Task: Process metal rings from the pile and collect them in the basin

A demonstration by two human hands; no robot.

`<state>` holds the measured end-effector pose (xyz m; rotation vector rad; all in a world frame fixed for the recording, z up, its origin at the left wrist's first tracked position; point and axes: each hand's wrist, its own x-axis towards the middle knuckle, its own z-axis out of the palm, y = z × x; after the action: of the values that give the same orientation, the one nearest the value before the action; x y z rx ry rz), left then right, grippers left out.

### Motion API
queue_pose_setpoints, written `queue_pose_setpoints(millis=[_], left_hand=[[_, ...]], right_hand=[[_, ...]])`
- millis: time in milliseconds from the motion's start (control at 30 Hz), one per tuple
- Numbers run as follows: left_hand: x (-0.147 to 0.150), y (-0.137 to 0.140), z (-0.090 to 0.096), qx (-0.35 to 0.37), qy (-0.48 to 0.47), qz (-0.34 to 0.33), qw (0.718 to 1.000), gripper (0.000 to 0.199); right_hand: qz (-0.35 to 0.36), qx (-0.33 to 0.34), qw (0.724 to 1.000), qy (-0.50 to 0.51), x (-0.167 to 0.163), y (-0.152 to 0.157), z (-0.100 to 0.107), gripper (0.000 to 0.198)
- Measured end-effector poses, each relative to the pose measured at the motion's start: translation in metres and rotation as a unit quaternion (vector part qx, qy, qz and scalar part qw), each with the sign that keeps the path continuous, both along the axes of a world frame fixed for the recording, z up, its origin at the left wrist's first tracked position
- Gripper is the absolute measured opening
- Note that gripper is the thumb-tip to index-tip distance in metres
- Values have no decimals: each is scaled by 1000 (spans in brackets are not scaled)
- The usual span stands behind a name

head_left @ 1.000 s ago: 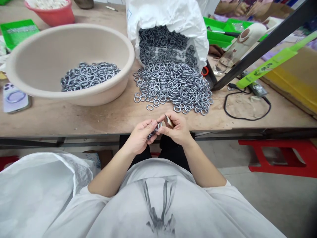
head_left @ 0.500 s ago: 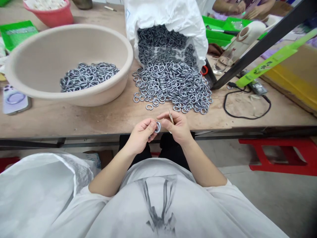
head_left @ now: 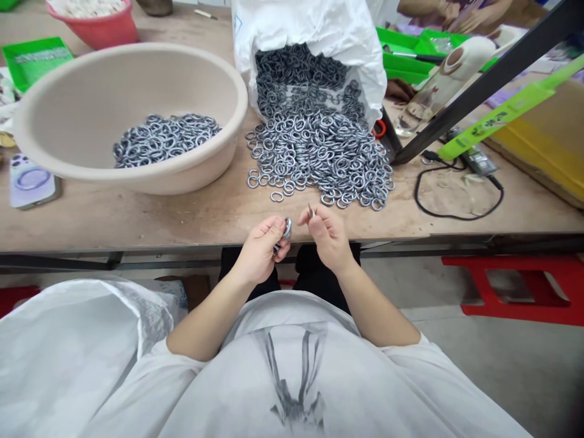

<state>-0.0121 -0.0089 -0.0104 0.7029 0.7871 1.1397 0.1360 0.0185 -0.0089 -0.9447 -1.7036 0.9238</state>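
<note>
Between the thumb and fingers of my left hand [head_left: 261, 248] is a grey ring [head_left: 287, 227]. A further dark grey piece shows lower in that hand, mostly covered by the fingers. My right hand [head_left: 332, 238], a short gap to the right, is closed on a thin pointed tool [head_left: 311, 212]; its kind I cannot make out. Both hands are at the table's front edge. Beyond them lies a heap of grey rings [head_left: 319, 149], spilling from the mouth of a white bag [head_left: 310, 21]. To the left stands a beige basin [head_left: 223, 149] with many more rings inside.
A phone [head_left: 31, 185] lies left of the basin, with a green tray [head_left: 36, 61] and a pink bowl [head_left: 98, 30] behind. On the right are a slanted dark metal bar [head_left: 460, 100], a black cable [head_left: 438, 214] and a bottle [head_left: 420, 109]. Another person's hands [head_left: 460, 18] show at the back.
My right hand has drawn slightly away from the ring, and its tool is turned and less visible. The ring in my left hand has tilted and moved up a little.
</note>
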Motion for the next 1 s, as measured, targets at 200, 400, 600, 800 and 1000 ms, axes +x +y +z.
queue_pose_setpoints(millis=[200,400,600,800,1000], left_hand=[[0,0,4,-40,-1,23,999,49],[1,-1,2,-48,-2,27,998,48],[0,-7,-5,3,15,-42,999,45],[-6,-4,-12,3,55,16,998,44],[-22,-2,-6,22,76,58,995,42]], right_hand=[[17,110,973,-203,1,-13,9,49],[10,133,961,-241,-1,-11,7,46],[-59,58,979,-184,11,9,2,48],[43,-34,996,-72,-1,15,1,41],[-39,17,954,-298,-21,56,2,27]])
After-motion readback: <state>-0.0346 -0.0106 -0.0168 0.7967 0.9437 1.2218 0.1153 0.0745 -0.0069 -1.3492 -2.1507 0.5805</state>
